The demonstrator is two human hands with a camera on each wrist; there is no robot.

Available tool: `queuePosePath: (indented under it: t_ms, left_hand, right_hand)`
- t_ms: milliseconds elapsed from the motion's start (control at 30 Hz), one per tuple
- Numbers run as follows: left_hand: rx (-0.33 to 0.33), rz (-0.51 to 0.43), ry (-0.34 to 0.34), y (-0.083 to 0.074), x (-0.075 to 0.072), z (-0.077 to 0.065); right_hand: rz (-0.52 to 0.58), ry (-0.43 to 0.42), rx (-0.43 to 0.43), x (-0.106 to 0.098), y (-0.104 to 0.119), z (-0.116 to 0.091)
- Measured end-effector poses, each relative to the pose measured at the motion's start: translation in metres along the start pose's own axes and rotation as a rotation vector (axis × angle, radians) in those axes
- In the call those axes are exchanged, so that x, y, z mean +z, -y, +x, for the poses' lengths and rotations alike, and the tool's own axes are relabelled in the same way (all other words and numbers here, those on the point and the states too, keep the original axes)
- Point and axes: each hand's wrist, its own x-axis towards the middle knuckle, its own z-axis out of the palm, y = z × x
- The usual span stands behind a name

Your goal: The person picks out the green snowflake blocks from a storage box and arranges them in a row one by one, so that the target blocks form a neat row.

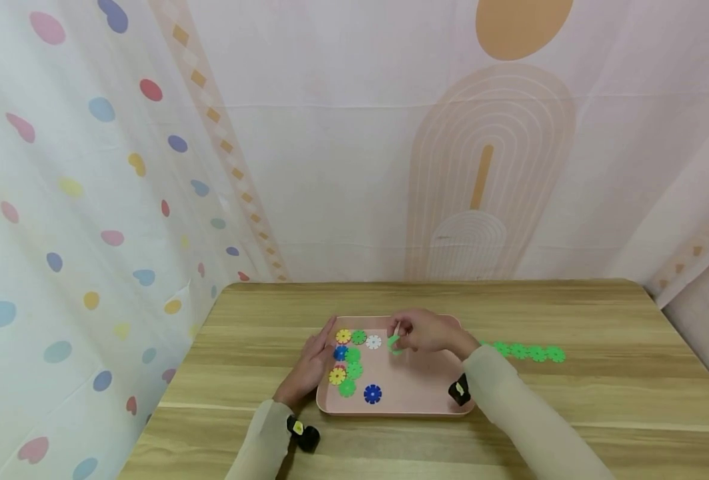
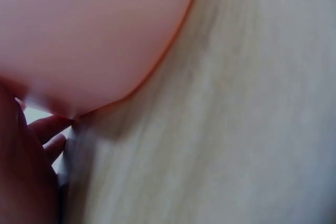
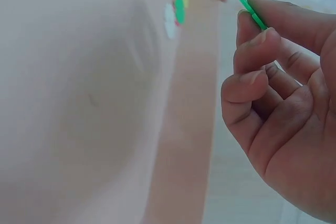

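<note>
Over the far middle of a pink tray, my right hand pinches a green notched plastic disc between thumb and fingertips. In the right wrist view the green disc is seen edge-on, while the other fingers of the right hand curl toward the palm. My left hand lies along the tray's left rim, its fingers extended. Part of the left hand shows beside the tray edge in the left wrist view. Yellow, green, blue and white discs lie at the tray's left side.
A dark blue disc lies apart near the tray's front. To the right of the tray, a row of green discs lies on the wooden table, partly hidden by the right sleeve. A patterned curtain hangs behind the table.
</note>
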Motion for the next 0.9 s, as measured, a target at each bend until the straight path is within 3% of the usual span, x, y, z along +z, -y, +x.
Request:
queuePosePath:
  t_ms: [367, 700, 900]
  left_hand:
    - [-0.004, 0.001, 0.003, 0.001, 0.001, -0.002]
    - [-0.025, -0.022, -0.009, 0.001, 0.003, -0.003]
    - [-0.033, -0.043, 0.001, -0.001, 0.003, -0.005]
  right_hand:
    - [-0.005, -0.103, -0.051, -0.035, -0.014, -0.037]
    - [0.044, -0.171, -0.038, -0.065, -0.031, -0.078]
    - [0.071, -0.266, -0.018, -0.078, -0.045, -0.106]
